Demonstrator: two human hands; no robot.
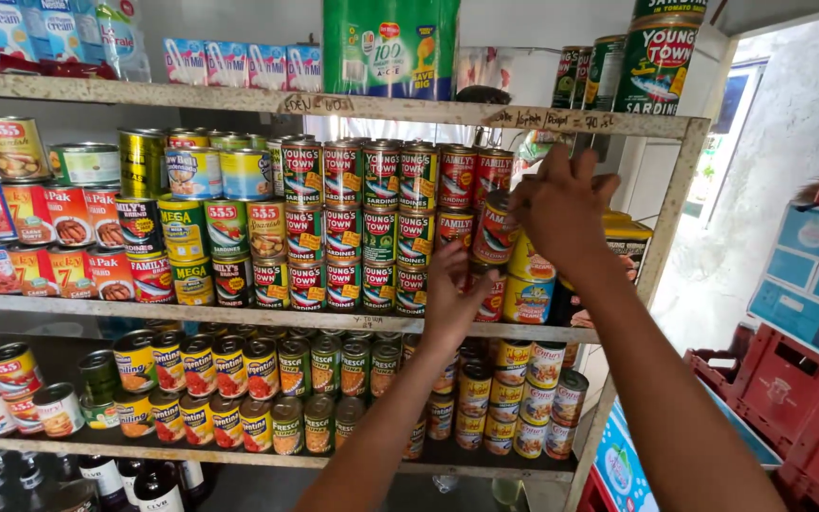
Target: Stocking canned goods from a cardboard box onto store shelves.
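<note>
While both arms reach up to the middle shelf, the scene reads as follows.

Right hand: the right hand (559,210) is raised at the right end of the middle shelf, fingers curled around the top of a red can (495,228), gripping it by its upper rim.
Left hand: the left hand (451,296) sits just below and to the left, palm toward the shelf, fingers bent against the lower stack; it seems to steady a can there, though the hand itself hides what it touches, so I cannot tell whether it grips anything.
Red can: tilted slightly, at the front of the shelf, resting on a yellow and blue can (529,284) beneath it.
Neighbouring stock: stacked green and red cans (362,223) stand in tidy columns just to the left, three high.
Middle shelf: a worn, pale wooden shelf board (239,315) carries the stacks.
Lower shelf: small cans (229,365) with yellow and red labels lie in two tiers.
Top shelf: a green carton (391,45) and tall green cans (656,62) stand above.
Right side: red plastic crates (789,389) sit on the floor, well apart from the hands.
</note>
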